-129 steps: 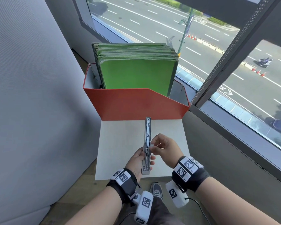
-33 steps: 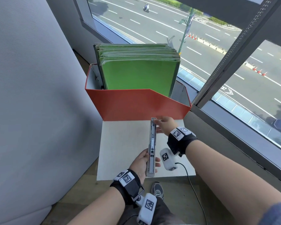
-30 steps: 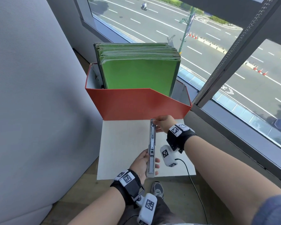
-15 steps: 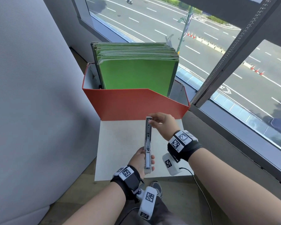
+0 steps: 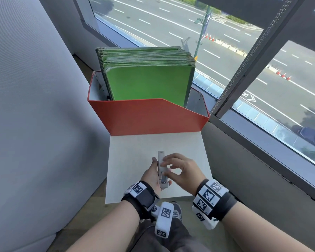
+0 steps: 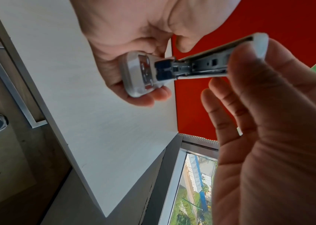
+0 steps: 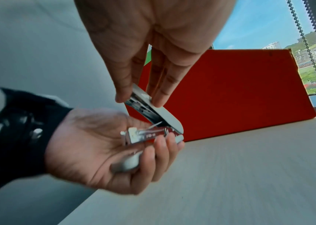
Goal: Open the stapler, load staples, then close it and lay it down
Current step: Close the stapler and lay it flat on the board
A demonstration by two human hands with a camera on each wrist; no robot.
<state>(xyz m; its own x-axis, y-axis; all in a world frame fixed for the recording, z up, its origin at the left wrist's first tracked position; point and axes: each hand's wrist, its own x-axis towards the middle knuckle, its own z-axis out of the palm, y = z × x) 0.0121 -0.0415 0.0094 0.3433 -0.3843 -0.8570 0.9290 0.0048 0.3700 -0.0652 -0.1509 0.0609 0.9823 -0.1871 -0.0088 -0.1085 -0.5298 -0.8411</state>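
Note:
A grey stapler (image 5: pixel 161 168) is held above the white tabletop (image 5: pixel 135 151), half folded. My left hand (image 5: pixel 152 174) cradles its base, fingers curled under it; the metal magazine (image 7: pixel 143 135) lies bare in the palm. My right hand (image 5: pixel 173 168) pinches the free end of the top cover (image 7: pixel 153 112) between thumb and fingers. The cover stands at an angle over the magazine, hinged at the far end by my left fingertips (image 7: pixel 170 141). In the left wrist view the cover's underside (image 6: pixel 201 67) faces the camera. Whether staples sit in the magazine cannot be told.
A red file box (image 5: pixel 149 115) full of green folders (image 5: pixel 147 82) stands at the table's back edge. A grey padded wall (image 5: pixel 35 106) closes the left side. A window ledge (image 5: pixel 262 151) runs along the right. My shoe (image 5: pixel 176 211) shows below the table's front edge.
The stapler was spread out flat with my right hand at its far tip. That hand has swung the cover back towards me, and both hands have dropped nearer the table's front.

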